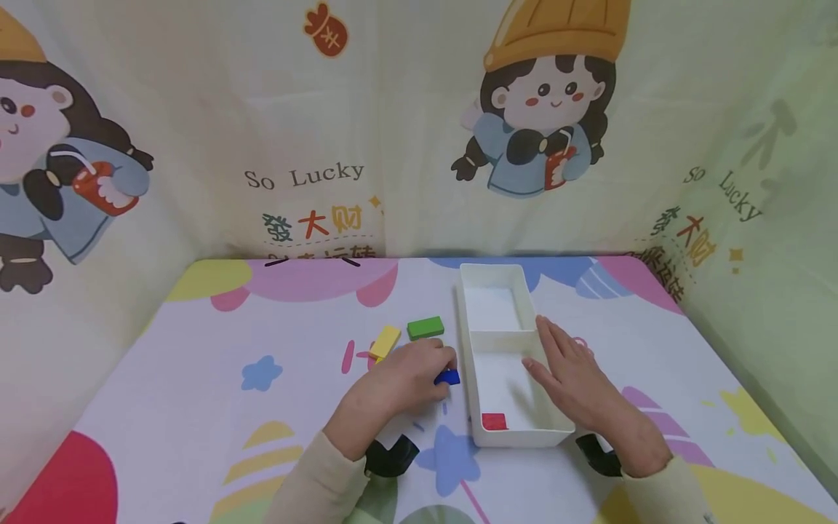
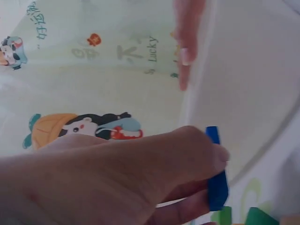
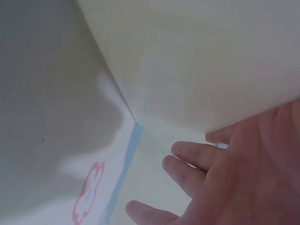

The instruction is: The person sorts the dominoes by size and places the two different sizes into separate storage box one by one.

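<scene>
My left hand (image 1: 407, 375) pinches a blue block (image 1: 448, 377) just left of a white two-compartment box (image 1: 474, 386). In the left wrist view the same blue block (image 2: 217, 187) shows between thumb and fingers. A red block (image 1: 494, 421) lies in the near-left corner of the box's nearer, larger compartment. My right hand (image 1: 579, 378) is at the box's right side with its fingers extended. In the right wrist view that hand (image 3: 248, 173) holds nothing. Beyond my left hand lie a yellow block (image 1: 386, 340) and a green block (image 1: 425, 327).
The box stands lengthwise on a colourfully printed tablecloth (image 1: 294, 407). Behind and beside the table hang cream curtains (image 1: 419, 145) with cartoon figures. Black wrist straps (image 1: 391, 458) are at both forearms. A bit of yellow shows under the yellow block.
</scene>
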The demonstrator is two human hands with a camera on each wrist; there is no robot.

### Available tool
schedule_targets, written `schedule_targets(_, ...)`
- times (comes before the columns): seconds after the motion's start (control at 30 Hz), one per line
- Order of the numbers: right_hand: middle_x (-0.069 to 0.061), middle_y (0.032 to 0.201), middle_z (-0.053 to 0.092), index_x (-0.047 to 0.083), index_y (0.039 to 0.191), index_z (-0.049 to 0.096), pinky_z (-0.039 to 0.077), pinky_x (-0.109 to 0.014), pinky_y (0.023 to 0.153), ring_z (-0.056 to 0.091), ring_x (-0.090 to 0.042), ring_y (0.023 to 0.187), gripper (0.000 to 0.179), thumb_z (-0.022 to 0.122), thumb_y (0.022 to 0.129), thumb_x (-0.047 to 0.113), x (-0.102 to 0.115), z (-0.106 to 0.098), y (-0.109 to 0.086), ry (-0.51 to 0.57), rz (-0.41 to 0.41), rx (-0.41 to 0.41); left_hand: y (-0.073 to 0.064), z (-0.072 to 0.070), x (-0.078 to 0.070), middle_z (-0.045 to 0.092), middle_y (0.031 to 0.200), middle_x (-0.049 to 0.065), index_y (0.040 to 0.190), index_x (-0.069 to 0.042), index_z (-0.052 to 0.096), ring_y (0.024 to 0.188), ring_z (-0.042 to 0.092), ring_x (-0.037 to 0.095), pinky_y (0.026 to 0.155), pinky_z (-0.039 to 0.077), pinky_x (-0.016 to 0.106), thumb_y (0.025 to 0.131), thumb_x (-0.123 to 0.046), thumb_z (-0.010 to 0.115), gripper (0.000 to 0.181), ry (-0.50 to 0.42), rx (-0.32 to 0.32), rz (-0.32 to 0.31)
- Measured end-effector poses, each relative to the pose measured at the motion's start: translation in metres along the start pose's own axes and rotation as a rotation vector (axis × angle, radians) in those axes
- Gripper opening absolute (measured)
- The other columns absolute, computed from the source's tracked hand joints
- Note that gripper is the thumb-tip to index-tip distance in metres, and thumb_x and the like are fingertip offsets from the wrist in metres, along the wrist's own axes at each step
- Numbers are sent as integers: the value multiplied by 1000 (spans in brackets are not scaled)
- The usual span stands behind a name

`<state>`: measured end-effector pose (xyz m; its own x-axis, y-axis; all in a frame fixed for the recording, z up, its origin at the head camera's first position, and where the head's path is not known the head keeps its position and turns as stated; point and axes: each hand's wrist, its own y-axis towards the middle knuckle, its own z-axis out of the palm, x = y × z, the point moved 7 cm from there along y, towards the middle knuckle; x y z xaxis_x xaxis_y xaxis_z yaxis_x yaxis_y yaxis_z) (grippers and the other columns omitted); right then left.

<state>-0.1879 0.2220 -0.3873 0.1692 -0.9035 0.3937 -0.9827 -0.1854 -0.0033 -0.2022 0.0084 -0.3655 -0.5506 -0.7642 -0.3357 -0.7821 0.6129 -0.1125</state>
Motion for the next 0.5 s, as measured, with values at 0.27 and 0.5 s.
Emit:
schedule_targets(0.27,-25,162,16,8,160,4,14,-74,112,23,-48,145,81,40,102,52,-2,2,-1,2,26,0,-6,-23,-24,67,107,2,123,-13,66,88,59,10,78,55,20,92,-26,71,34,115,-170,163)
schedule_targets(0.5,-25,162,16,9,160,4,18,-73,112,24,-48,145,80,41,102,52,-1,2,0,-10,28,-6,-3,-24,-40,68,109,0,123,-16,66,91,60,9,81,55,17,91,-28,72,34,159,-196,222)
